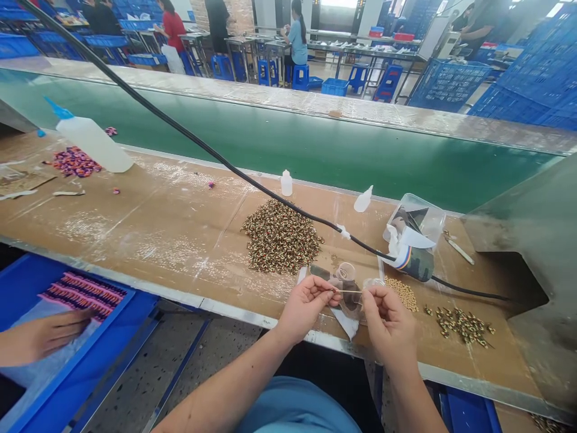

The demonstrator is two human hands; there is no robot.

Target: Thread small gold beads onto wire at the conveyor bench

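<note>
My left hand (310, 302) is closed, thumb and forefinger pinching a small dark piece too tiny to make out clearly. From that pinch a thin pale stick (349, 292) runs level across to my right hand (390, 322), whose closed fingertips grip its other end. Under the hands lie a camouflage-patterned cloth and white paper (348, 325). A small clear cup (345, 272) stands just beyond the stick. Behind my left hand is a large heap of small gold-and-dark pieces (282, 237). Pale round beads (402, 293) lie beside my right hand, with a smaller heap of gold-and-dark pieces (464, 326) farther right.
A black cable (207, 157) crosses above the table to a camouflage-wrapped object (417, 263). A clear plastic box (435, 219), small white bottles (286, 183) and a large bottle (97, 141) stand farther back. At left, another person's hand (49, 334) reaches into a blue crate (85, 373).
</note>
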